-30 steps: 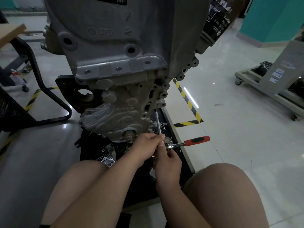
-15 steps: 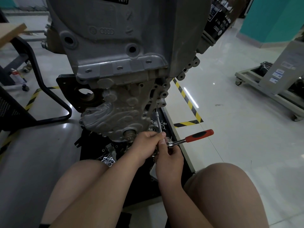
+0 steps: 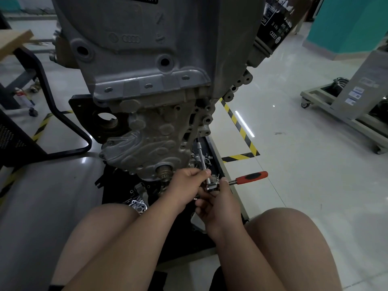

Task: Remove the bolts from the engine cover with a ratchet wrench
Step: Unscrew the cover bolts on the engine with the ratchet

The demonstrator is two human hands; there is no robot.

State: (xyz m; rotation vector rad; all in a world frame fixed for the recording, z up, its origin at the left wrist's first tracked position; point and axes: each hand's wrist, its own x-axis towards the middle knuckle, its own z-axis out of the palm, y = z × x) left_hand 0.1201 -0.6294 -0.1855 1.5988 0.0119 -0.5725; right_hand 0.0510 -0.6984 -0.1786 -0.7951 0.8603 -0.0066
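Orange-handled ratchet wrench [image 3: 251, 177]: handle sticks out to the right, low beside the engine cover [image 3: 147, 141].
Extension bar [image 3: 202, 159]: runs from the ratchet head up to the cover's lower right edge.
Left hand [image 3: 186, 183]: grip curled round the bar's lower end.
Right hand [image 3: 220, 203]: grip pinching the ratchet head, thumb on top.

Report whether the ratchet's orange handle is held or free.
Free: the orange handle juts rightward untouched; the right hand grips the ratchet head, the left hand the extension bar.
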